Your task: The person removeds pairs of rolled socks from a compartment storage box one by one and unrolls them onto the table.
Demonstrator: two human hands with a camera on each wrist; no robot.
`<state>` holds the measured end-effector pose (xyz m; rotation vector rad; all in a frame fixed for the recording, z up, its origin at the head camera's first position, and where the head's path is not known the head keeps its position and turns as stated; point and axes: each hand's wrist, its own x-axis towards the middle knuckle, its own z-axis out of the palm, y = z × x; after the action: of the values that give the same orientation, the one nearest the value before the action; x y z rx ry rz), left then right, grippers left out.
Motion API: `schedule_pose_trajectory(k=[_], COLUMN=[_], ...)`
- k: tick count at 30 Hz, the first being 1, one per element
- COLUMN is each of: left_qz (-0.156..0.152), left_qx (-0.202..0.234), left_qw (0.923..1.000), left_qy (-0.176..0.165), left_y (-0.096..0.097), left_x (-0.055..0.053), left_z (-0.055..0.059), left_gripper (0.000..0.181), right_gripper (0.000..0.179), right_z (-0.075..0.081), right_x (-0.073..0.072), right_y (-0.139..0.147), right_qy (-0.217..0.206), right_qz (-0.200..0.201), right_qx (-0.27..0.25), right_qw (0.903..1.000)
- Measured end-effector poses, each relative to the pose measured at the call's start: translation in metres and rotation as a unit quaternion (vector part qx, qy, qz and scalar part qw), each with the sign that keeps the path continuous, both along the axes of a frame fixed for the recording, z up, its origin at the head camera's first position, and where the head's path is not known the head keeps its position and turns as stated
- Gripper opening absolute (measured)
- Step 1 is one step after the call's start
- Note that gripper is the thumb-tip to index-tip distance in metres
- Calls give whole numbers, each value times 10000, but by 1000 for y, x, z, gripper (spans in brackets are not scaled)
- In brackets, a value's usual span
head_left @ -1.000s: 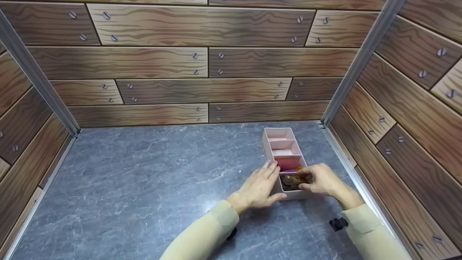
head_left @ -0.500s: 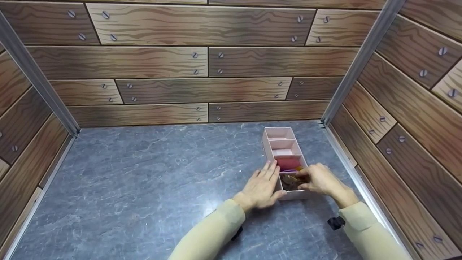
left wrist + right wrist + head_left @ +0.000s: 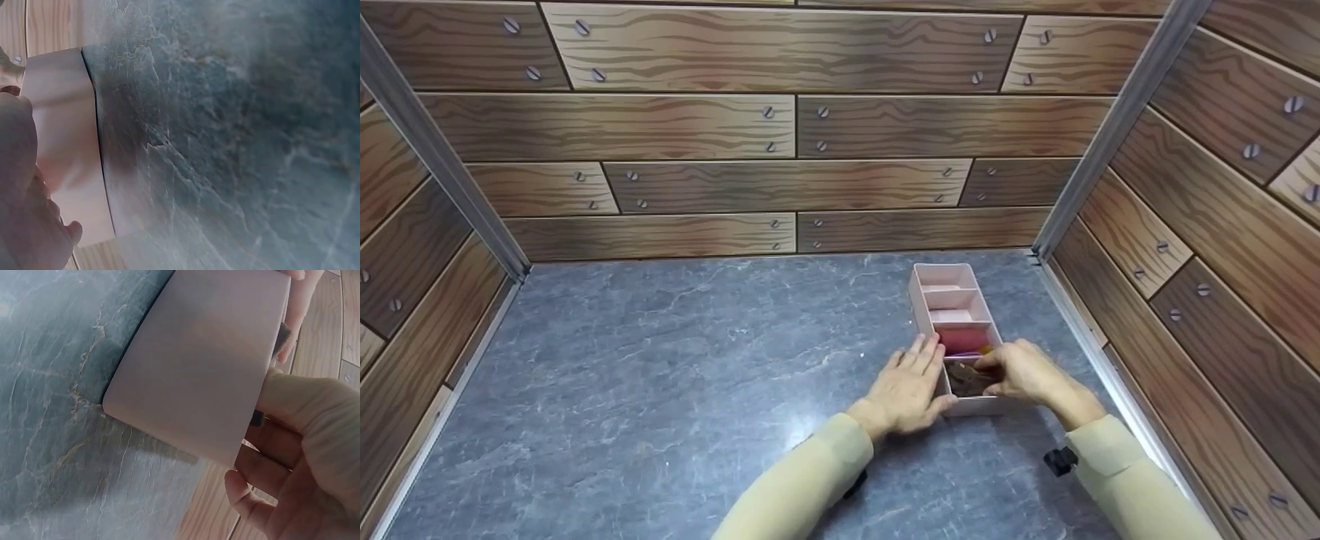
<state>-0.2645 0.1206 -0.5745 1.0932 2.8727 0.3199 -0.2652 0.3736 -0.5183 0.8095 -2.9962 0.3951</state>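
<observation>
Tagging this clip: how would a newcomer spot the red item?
On the grey marbled table, the left hand touches a pale pink box. In its second compartment from the near end lies the red item, its colour unlike the neighbouring brown contents.

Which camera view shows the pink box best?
The head view, because it looks down into the pink box and shows all four compartments. The left wrist view shows only its outside, partly hidden; the right wrist view shows mainly an outer wall, not inside.
</observation>
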Motion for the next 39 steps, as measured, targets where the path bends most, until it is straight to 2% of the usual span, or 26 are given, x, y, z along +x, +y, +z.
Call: schedule_pose_trajectory(k=[6,12,17,20,25,31,39], left_qz=[33,36,68,93,107,104,143], left_qx=[-47,-86,-146,-183,-210,-249,-347], left_qw=[10000,10000,9998,9997,9996,9996,9992], left_qy=[-8,31,80,120,126,40,168], left_y=[1,2,3,2,1,2,3], left_x=[3,7,7,7,9,10,3], left_z=[-2,-3,-2,-2,-2,-2,5], left_gripper=[86,85,85,85,85,85,86], right_gripper=[27,19,23,29,29,27,26], right_z=[-5,-13,-16,-18,-24,-29,-17], right_x=[1,5,7,6,7,8,5], right_y=[1,3,3,3,5,10,9], right_qy=[-53,197,338,546,906,875,842], right_qz=[37,314,410,550,728,606,372], right_qx=[50,110,-23,-111,-300,-520,-740], right_qw=[10000,9993,9986,9969,9928,9930,9930])
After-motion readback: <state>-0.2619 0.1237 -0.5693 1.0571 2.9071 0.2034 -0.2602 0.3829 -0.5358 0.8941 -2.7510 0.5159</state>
